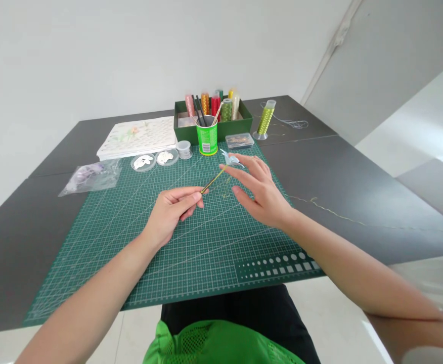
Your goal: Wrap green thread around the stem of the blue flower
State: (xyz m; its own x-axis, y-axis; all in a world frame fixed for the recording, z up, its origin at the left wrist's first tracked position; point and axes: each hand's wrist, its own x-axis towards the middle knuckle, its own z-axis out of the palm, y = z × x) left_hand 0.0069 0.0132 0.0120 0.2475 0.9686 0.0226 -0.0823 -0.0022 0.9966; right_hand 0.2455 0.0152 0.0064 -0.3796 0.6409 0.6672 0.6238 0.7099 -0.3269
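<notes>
My left hand pinches the lower end of a thin stem, which slants up to the right above the cutting mat. The stem looks dark near my fingers and yellow-green higher up. At its top sits a small pale blue flower. My right hand is beside the flower with its fingers spread, the index fingertip at the stem's upper end. Whether that fingertip touches the stem or flower, I cannot tell. Fine yellow-green thread shows faintly below the stem.
A green cutting mat covers the dark table. Behind stand a green can with tools, a box of thread spools, and a yellow-green spool. Dishes of white pieces, a plastic bag and white sheets lie left.
</notes>
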